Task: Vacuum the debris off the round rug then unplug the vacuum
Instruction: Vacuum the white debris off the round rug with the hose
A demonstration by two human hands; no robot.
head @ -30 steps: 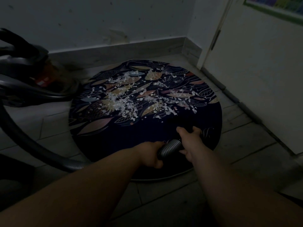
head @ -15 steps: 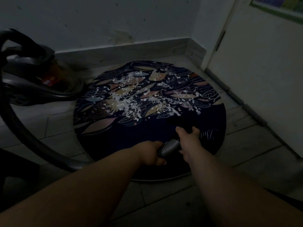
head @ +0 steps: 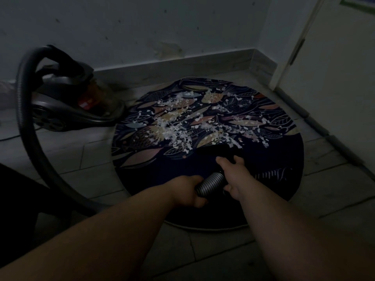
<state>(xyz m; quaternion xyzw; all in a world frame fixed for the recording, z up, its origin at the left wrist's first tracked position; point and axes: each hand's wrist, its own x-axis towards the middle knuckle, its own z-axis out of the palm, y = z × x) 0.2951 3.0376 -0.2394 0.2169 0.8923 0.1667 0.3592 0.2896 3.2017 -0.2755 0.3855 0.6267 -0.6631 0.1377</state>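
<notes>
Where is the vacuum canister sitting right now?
In the head view, the vacuum canister sits on the floor at the left, by the wall's baseboard, just beside the round rug's far-left edge.

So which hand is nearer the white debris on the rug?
Right. The right hand grips the hose just short of the debris; the left hand grips it farther back from the debris.

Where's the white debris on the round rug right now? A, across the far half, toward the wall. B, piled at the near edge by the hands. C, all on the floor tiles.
A: the white debris covers the far half of the round rug, beyond the left hand and right hand gripping the hose; the near part shows none.
</notes>
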